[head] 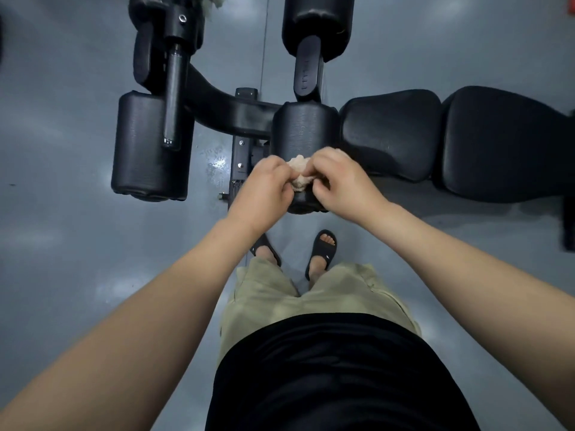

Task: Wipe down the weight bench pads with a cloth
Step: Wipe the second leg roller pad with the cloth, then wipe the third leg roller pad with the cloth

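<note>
A small pale pink cloth (299, 175) is bunched between both hands, just above the near end of a black roller pad (303, 132). My left hand (264, 191) pinches the cloth from the left and my right hand (339, 178) pinches it from the right. The black seat pad (392, 132) lies to the right of the roller, and the black back pad (504, 144) runs on to the right edge of the view. Most of the cloth is hidden by my fingers.
Another black roller pad (152, 144) stands to the left, with two more at the top left (149, 17) and top middle (317, 23) on the black frame (230, 113). A pale rag (214, 3) hangs at the top edge. The grey floor (62, 213) has a wet patch (217, 163). My sandalled feet (322, 253) stand below the bench.
</note>
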A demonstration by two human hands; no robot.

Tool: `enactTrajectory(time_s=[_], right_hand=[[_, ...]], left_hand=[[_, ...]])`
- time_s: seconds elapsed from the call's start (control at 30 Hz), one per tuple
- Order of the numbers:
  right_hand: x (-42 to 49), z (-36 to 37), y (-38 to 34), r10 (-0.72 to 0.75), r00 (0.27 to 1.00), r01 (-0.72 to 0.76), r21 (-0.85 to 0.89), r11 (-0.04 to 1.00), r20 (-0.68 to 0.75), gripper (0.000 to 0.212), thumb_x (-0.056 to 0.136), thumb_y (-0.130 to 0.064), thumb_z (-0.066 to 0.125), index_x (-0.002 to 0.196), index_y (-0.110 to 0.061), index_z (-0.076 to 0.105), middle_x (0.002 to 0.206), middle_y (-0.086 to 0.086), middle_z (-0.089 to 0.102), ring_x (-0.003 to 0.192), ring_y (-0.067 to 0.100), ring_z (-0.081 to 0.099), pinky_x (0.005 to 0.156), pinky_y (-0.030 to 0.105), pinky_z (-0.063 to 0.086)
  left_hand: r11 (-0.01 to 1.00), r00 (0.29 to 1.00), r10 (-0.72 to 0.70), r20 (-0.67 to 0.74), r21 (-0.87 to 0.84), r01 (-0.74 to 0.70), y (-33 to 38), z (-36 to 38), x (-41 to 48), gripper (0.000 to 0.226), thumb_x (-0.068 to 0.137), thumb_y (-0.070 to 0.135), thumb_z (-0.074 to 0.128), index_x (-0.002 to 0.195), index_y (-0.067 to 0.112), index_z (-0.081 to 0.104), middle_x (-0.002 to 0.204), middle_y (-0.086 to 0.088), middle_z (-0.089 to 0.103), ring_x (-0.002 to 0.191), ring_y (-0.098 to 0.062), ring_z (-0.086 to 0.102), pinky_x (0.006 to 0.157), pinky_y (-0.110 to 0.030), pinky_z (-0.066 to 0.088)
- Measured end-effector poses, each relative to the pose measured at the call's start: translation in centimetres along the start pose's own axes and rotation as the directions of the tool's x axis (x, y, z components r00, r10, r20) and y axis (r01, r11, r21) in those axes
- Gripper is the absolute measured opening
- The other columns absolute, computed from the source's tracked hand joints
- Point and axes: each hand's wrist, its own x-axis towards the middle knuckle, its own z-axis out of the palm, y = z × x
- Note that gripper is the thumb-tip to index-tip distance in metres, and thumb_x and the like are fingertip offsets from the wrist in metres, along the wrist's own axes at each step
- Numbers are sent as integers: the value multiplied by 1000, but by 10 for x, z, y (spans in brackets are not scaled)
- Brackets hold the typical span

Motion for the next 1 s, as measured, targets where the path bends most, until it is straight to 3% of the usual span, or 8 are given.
enactTrajectory(time_s=[0.2,0.3,0.47,0.57,0.67,0.77,0.87,1.0], right_hand=[[-38,-1,-4,45,998,-50,135,990,38,23,79,6,60,96,-8,68,102,2,63,99,18,61,88,32,51],[-38,-7,-9,67,991,-89,188,978,117,24,82,2,62,98,-13,71,100,-3,61,94,10,61,84,30,52],[-3,-41,-41,225,973,-227,306,925,43,27,85,-4,63,99,-25,73,101,-7,64,94,7,63,87,22,50],[19,-58,-55,278,959,-273,407,872,49,19,90,-11,67,100,-26,73,96,-11,72,89,5,67,84,23,53],[38,-68,-64,240,969,-240,437,867,57,13,93,-17,68,102,-26,72,94,-13,73,87,1,66,82,19,50],[58,-72,-77,195,977,-211,466,859,83,8,96,-19,66,100,-23,71,81,-23,69,75,-5,61,73,11,44],[79,-68,-90,185,978,-211,481,851,101,8,98,-23,64,92,-23,68,67,-28,62,62,-7,54,65,9,39],[105,-61,-109,210,970,-241,472,848,119,25,99,-36,60,79,-21,63,62,-18,55,61,0,48,67,23,42]], left_hand=[[997,1000,15,5,-71,-15,14,6,-32,22,82,-1,64,102,5,74,102,-6,63,97,-23,62,85,-34,53],[965,991,-127,49,-224,135,21,-2,-42,24,82,4,67,102,15,74,96,8,60,85,0,58,83,-22,49],[829,930,-349,113,-426,362,38,-46,-25,26,78,36,70,101,45,63,110,7,62,92,-1,63,86,-20,51],[799,918,-391,62,-473,372,46,-69,-15,25,78,48,73,99,37,65,105,7,65,91,-5,65,81,-25,52],[690,893,-447,44,-618,376,48,-89,-7,28,79,37,75,99,20,67,95,-1,73,91,-17,69,85,-42,57],[550,869,-494,28,-764,337,45,-109,-4,27,82,23,73,105,11,67,105,-16,73,104,-38,70,96,-57,55],[489,844,-537,4,-813,315,39,-126,-5,22,92,21,70,109,6,68,106,-19,74,97,-30,71,95,-58,55],[553,804,-590,-79,-764,331,26,-153,-8,37,90,48,70,89,10,70,96,-27,69,80,-26,64,84,-59,58]])
